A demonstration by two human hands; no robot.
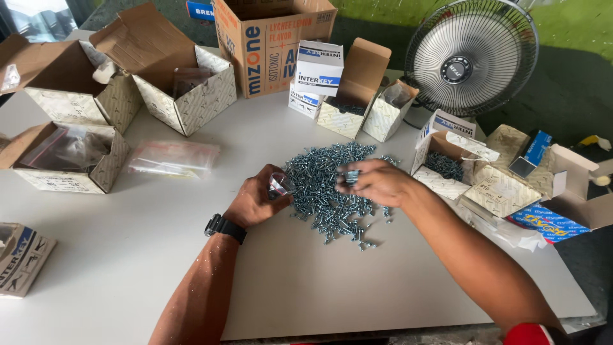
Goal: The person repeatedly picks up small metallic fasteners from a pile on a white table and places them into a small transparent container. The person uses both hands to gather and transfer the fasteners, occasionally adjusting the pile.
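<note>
We observe the left hand (255, 201) at the left edge of the screw pile (332, 188), fingers curled round a small clear bag (280, 185) whose mouth faces the pile; a black watch (223, 227) sits on that wrist. The right hand (377, 182) hovers over the top right of the pile, its fingertips pressed together and pinching a few screws (350, 176), just right of the bag and a little apart from it. The pile lies on the white table (128, 255) directly between and beneath the two sets of fingers, with loose screws straggling out below the right fingers. Left of the left fingers, well apart, we note a flat stack of clear bags (172, 158), and beyond it an open patterned box (70, 156) with plastic inside. Above the left fingers stand two larger open boxes (185, 89), and above the pile a tall brown carton (268, 45), white cartons (317, 67) stacked beside it, and two small open boxes (367, 108) holding dark screws. Right of the right fingers, near the forearm, an open box of screws (444, 166) stands among further patterned boxes and a blue packet (539, 220). A table fan (471, 56) stands above the right hand, well apart. We cannot tell how many screws the right fingers hold, nor whether the bag holds any.
</note>
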